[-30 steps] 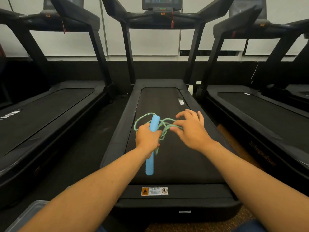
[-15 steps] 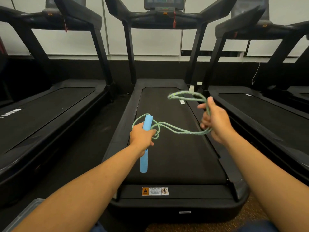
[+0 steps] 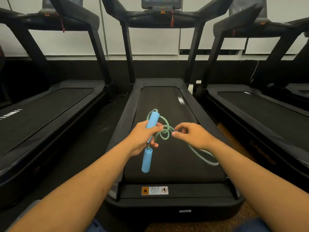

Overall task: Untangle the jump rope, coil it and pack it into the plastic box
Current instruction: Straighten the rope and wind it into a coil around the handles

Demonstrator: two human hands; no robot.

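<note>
Two blue foam handles (image 3: pixel 151 122) joined by knotted green-speckled rope (image 3: pixel 164 133)

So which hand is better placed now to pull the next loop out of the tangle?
Probably the right hand: it pinches the green rope beside the loops, while the left hand is occupied gripping the blue handles.

Both bare arms reach forward, close together. The left hand (image 3: pixel 142 137) is curled tight around a blue handle (image 3: pixel 151 122). The right hand (image 3: pixel 192 135) is just beside it, palm down, pinching the green rope (image 3: pixel 164 131) between thumb and fingers (image 3: pixel 179 127).
</note>
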